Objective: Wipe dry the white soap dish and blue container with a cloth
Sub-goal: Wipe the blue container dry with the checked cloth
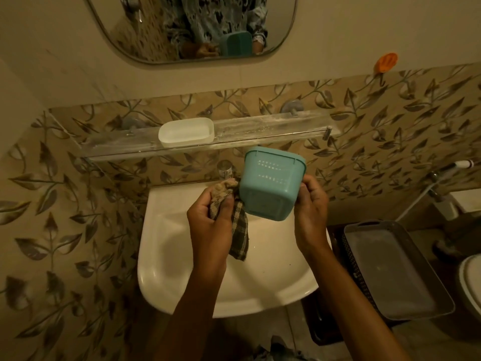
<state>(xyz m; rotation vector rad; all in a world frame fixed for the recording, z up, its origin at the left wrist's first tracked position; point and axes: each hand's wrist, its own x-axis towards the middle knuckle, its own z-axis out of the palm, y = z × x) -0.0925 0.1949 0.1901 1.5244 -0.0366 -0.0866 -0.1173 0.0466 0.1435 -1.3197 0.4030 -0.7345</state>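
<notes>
Holding the blue container (270, 186) up over the white sink (182, 269), the right hand (309, 204) has it by its right side. The thumb lies on the near wall of the container. The other fingers go round the far side, where they are hidden, so I cannot tell how they lie. The container is tipped over, so its flat bottom looks at us and its open top faces the wall. It has rows of little holes in its side.

The left hand (210, 220) grips a checked cloth (239, 230). Its fingers (221, 201) are curled tight round it and squeeze it into a bunch. The top of the bunch sticks out above the hand and is right up against the left side of the container. The loose end of the cloth hangs down under the hand, over the sink.

The white soap dish (186, 132) sits on a clear glass shelf (273, 126) on the wall, above the sink and well apart from both hands. A shiny tap (225, 169) stands at the back of the sink, just beside the cloth. A mirror (161, 35) hangs higher up, and the container shows in it. An orange hook (386, 62) is stuck on the wall at the right. A grey tray (390, 269) sits low at the right of the sink.
</notes>
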